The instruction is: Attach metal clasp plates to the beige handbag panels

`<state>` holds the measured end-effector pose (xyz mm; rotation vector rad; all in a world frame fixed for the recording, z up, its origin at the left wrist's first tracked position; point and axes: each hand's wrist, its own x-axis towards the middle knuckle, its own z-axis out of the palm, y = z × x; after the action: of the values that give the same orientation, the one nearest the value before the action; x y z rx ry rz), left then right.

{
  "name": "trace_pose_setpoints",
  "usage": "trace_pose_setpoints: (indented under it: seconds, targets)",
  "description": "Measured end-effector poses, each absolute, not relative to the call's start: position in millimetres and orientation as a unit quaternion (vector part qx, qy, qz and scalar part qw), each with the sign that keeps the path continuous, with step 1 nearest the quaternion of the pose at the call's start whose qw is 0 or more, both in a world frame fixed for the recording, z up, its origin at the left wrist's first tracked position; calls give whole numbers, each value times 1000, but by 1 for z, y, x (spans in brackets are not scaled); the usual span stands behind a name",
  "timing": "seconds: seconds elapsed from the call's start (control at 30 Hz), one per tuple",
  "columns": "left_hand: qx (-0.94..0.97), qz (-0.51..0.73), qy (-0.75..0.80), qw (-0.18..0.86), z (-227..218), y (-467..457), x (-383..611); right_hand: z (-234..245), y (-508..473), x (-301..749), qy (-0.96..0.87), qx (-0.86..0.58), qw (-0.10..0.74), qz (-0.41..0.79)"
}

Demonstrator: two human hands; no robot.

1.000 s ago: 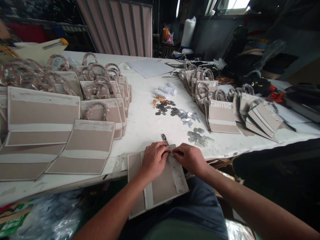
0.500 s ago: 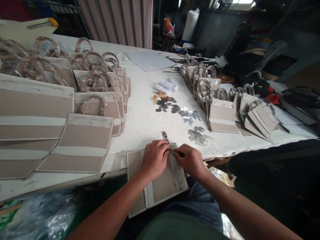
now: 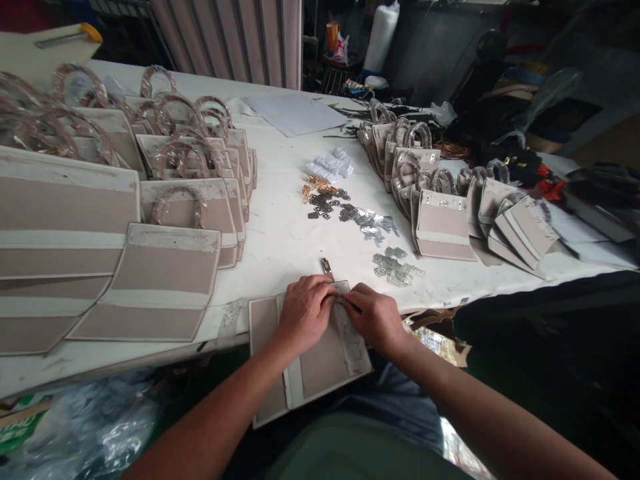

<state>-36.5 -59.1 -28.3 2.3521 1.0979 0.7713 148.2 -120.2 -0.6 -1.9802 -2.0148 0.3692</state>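
A beige bag panel (image 3: pixel 320 377) with pale strips rests across the table's front edge and the lap. My left hand (image 3: pixel 306 310) lies over its upper part, fingers curled and pinched by a small piece near the far edge. My right hand (image 3: pixel 377 319) is closed from the other side, its fingertips meeting the left ones; something small and dark shows between them, too hidden to name. Just beyond the panel, a shiny metal clasp-like piece (image 3: pixel 327 267) lies partly behind the left fingers.
Beige bag panels with wrapped handles (image 3: pixel 180 207) crowd the left; more bag panels (image 3: pixel 445 223) stand at right. Between them lie silvery metal plates (image 3: pixel 397 267), dark plates (image 3: pixel 325 203), gold-coloured pieces (image 3: pixel 316 187) and a white crumpled bundle (image 3: pixel 330 163). A paper sheet (image 3: pixel 295 113) lies farther back.
The view has shifted slightly, so most things sit a little higher and farther left. Both hands stay at the same spot on the panel, with only slight finger movement.
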Motion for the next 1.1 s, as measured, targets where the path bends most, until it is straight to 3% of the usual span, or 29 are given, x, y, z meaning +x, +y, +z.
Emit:
trace_pose_setpoints:
  seconds: [0.23,0.4,0.7,1.1]
  targets:
    - [845,276,412,199,-27,-61,-35,9,-110,163,-674,-659,230,240]
    - [845,282,411,192,-26,-64,-34,16,-107,166,-643,-671,238,282]
    - [856,292,393,164,-25,-68,-34,19,-101,159,-601,-728,198,264]
    - [868,275,392,128,-27,-68,-32,9,-99,160,-608,-730,208,231]
